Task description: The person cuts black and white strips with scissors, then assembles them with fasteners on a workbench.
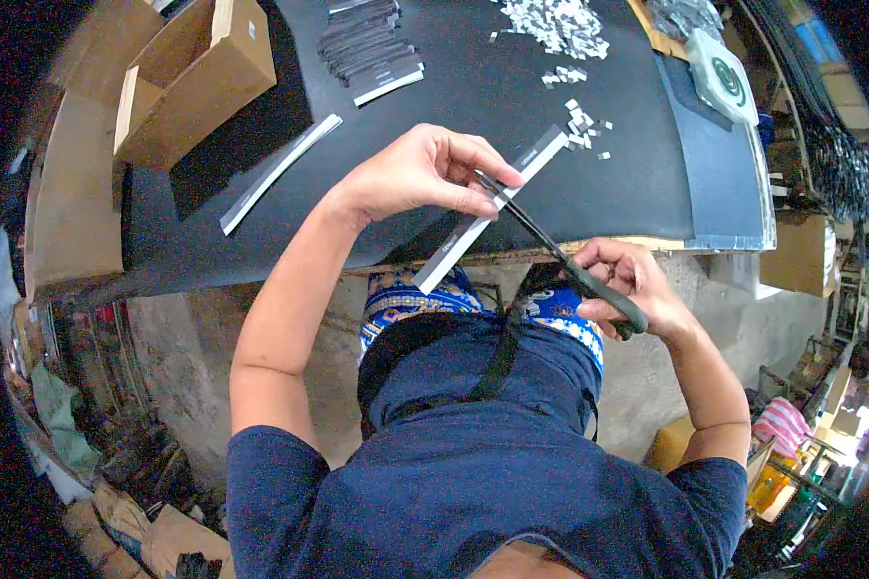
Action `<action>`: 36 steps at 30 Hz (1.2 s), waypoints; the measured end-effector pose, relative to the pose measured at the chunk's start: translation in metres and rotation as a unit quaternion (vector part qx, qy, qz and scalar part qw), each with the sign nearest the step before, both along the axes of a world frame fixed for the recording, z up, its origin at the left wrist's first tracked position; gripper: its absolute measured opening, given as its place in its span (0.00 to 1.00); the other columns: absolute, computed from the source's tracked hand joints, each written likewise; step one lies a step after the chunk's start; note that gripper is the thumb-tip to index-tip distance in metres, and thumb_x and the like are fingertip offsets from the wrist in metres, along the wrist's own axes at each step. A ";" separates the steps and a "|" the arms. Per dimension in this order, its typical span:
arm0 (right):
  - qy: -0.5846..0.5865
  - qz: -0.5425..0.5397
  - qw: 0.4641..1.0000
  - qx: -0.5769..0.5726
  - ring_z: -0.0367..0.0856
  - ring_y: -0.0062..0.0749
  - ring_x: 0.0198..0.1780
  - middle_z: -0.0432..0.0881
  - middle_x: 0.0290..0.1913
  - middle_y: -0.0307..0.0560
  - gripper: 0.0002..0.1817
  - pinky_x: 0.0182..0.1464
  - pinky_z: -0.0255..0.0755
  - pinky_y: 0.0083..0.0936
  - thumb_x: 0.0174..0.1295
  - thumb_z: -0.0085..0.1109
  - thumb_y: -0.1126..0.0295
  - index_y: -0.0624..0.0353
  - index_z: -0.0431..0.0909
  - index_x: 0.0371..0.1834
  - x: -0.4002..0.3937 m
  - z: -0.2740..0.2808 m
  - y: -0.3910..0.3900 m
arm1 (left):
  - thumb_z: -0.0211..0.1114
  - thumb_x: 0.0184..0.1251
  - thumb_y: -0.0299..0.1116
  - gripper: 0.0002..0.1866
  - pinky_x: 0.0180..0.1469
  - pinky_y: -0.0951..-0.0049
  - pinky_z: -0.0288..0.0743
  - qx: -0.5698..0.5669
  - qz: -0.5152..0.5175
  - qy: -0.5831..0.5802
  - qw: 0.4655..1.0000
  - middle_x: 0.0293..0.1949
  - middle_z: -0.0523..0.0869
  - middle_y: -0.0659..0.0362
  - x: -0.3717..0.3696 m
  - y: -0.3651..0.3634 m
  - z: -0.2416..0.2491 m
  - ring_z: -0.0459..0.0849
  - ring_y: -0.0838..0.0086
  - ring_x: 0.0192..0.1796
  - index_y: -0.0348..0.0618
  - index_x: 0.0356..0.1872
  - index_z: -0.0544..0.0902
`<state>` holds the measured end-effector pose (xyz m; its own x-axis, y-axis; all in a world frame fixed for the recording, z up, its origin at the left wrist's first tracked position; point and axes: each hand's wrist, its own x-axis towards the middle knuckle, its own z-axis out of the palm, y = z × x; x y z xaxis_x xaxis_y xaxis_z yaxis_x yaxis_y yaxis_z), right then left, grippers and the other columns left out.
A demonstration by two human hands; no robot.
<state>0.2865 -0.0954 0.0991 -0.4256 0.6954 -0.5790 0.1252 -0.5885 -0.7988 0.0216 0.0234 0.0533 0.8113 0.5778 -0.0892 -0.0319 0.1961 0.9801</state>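
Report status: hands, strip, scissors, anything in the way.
Left hand grips the strip. Right hand works the scissors, blades at the strip. Cut pieces and a box lie clear.

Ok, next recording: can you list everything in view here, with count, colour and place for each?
label strip: one, black and white, held over the table's near edge
scissors: one pair, dark blades, green handle, blades at the strip
spare strip: one, black and white, flat on the table, left
strip stack: one pile, black, table top centre
cut pieces: many, white, heaped and scattered top right
cardboard box: one, brown, open, table's left
table: one, black top
left hand: pinching the strip
right hand: gripping the scissors' handle
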 end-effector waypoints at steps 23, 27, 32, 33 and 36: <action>-0.025 0.000 1.000 0.008 0.73 0.13 0.16 0.75 0.19 0.32 0.21 0.15 0.64 0.13 0.48 0.74 0.74 0.60 0.73 0.43 0.000 0.000 0.000 | 0.72 0.52 0.22 0.17 0.45 0.82 0.76 0.027 0.000 0.005 1.000 0.41 0.84 0.62 0.003 0.003 0.000 0.81 0.83 0.38 0.36 0.46 0.84; -0.036 0.008 0.999 0.014 0.72 0.12 0.15 0.75 0.18 0.32 0.21 0.14 0.61 0.12 0.48 0.74 0.73 0.61 0.73 0.43 0.002 -0.003 -0.001 | 0.72 0.52 0.22 0.17 0.44 0.82 0.76 0.036 -0.003 0.011 0.999 0.40 0.84 0.63 0.002 0.003 0.000 0.81 0.83 0.37 0.37 0.46 0.84; -0.040 0.007 0.999 0.022 0.71 0.11 0.15 0.75 0.18 0.32 0.21 0.14 0.59 0.12 0.48 0.74 0.73 0.61 0.74 0.43 0.001 -0.005 -0.002 | 0.73 0.50 0.22 0.18 0.42 0.81 0.75 0.019 -0.014 0.020 1.000 0.44 0.82 0.61 0.001 0.003 0.002 0.81 0.81 0.39 0.37 0.46 0.84; -0.049 0.007 0.999 0.016 0.71 0.11 0.15 0.74 0.18 0.32 0.21 0.14 0.59 0.13 0.48 0.74 0.74 0.62 0.73 0.44 0.001 -0.005 -0.001 | 0.73 0.50 0.22 0.18 0.42 0.81 0.75 0.020 -0.015 0.020 0.999 0.44 0.82 0.61 0.001 0.003 0.003 0.81 0.81 0.39 0.37 0.46 0.84; -0.054 0.007 0.998 0.005 0.70 0.10 0.16 0.74 0.18 0.30 0.21 0.15 0.58 0.12 0.48 0.73 0.74 0.62 0.73 0.44 0.002 -0.005 -0.002 | 0.73 0.49 0.22 0.20 0.39 0.82 0.75 -0.008 -0.022 0.023 0.999 0.45 0.82 0.61 0.001 0.004 0.003 0.81 0.82 0.37 0.37 0.47 0.84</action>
<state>0.2886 -0.0972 0.0945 -0.3710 0.6954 -0.6155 0.2199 -0.5781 -0.7858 0.0225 0.0277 0.0559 0.8311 0.5392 -0.1360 0.0221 0.2122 0.9770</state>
